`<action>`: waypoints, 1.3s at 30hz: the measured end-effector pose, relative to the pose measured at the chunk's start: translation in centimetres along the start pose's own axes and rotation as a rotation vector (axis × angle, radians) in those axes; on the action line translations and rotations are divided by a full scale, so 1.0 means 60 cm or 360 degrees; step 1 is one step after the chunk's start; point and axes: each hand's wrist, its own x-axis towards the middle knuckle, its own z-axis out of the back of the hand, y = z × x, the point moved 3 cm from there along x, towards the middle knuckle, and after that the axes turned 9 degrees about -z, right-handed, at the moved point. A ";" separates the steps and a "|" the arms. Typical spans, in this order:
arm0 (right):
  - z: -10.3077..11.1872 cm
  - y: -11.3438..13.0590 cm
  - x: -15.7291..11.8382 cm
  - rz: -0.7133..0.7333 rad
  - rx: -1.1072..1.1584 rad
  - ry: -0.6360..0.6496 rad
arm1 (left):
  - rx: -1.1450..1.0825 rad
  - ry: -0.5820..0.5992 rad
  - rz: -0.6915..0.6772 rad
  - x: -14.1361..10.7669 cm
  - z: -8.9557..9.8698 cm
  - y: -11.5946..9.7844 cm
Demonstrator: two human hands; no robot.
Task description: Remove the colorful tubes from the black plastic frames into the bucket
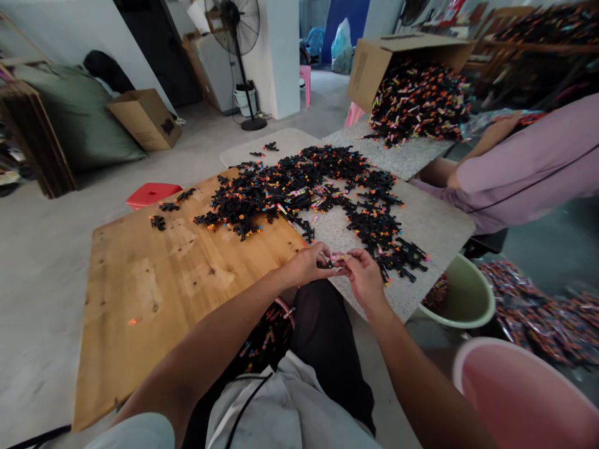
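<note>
My left hand [305, 264] and my right hand [365, 278] meet over my lap at the near edge of the tables. Between their fingertips is a small toy gun [336, 257], black with a pink and pale section. My left fingers are curled round its dark end, and my right thumb and fingers pinch the other side; the fingers hide much of it. Just beyond my hands lies a wide heap of black toy guns [299, 181] with orange, yellow and pink bits. More toy guns [402, 259] spread close to my right hand.
The heap straddles a wooden tabletop [187, 299] and a grey speckled tabletop [421, 215]. A tipped cardboard box [367, 72] spills more pieces. Right of me stand a green tub [472, 293] and a pink tub [524, 393]. Another person in a pink top [528, 162] sits at the right.
</note>
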 end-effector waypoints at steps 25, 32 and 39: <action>0.016 -0.015 0.002 -0.0142 -0.0219 0.0094 | 0.0499 0.0106 -0.0089 -0.016 0.016 -0.003; 0.018 0.005 -0.002 -0.0130 -0.0319 0.0286 | 0.0300 0.0009 -0.0069 -0.026 0.019 -0.010; 0.010 -0.010 0.002 -0.0421 -0.0685 0.0843 | 0.0624 0.0321 0.0211 -0.092 0.027 -0.024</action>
